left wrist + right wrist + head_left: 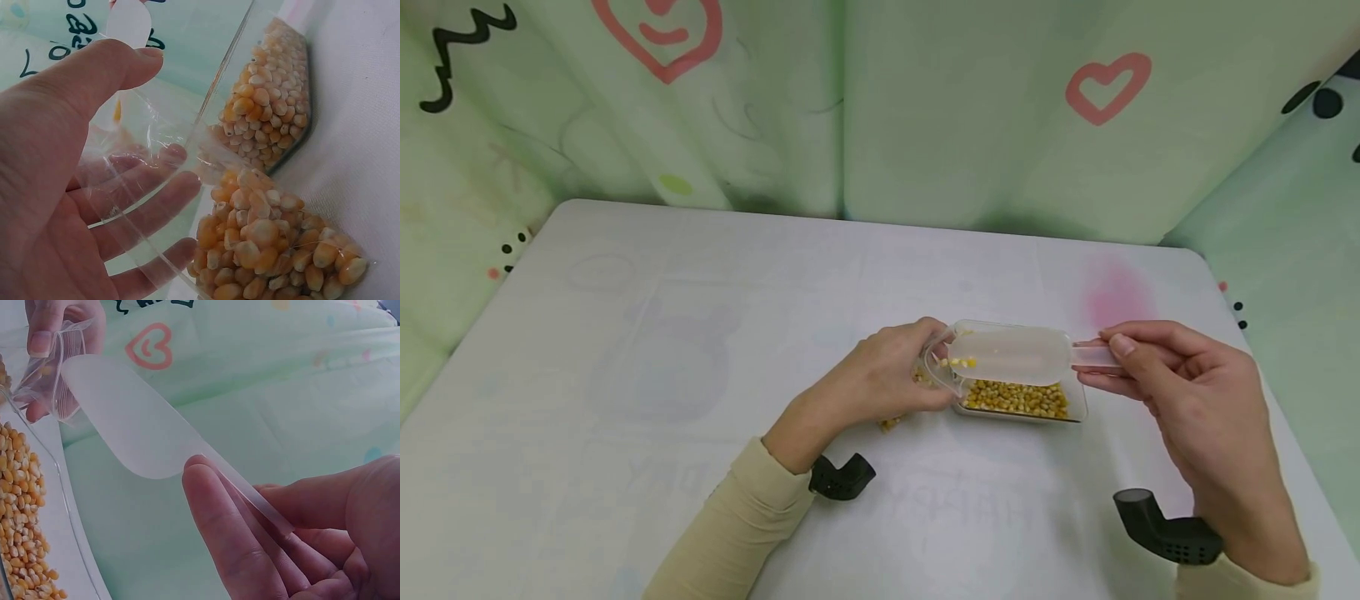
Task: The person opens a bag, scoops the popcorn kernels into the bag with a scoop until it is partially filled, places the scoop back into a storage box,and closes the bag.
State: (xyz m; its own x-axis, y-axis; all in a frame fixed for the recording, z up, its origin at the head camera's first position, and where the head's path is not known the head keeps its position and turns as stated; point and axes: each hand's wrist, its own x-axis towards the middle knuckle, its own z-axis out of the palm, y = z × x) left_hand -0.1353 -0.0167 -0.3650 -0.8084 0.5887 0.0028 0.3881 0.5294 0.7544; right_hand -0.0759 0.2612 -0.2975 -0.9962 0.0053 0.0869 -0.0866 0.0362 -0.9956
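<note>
My left hand [880, 371] holds a clear zip bag [269, 240] by its spread mouth, and corn kernels fill the bag's bottom. My right hand [1202, 392] pinches the handle of a translucent white scoop [1022, 357] between thumb and fingers. The scoop's tip reaches into the bag's mouth, with a few yellow kernels near it. Below the scoop stands a clear rectangular container [1078, 410] holding many corn kernels [1015, 398]. In the right wrist view the scoop's underside [131, 419] shows, tilted toward the bag.
A white table [662, 375] with faint printed drawings lies under everything. Green curtains [955, 108] with hearts hang behind and at both sides. Black camera mounts [1168, 533] sit at the wrists.
</note>
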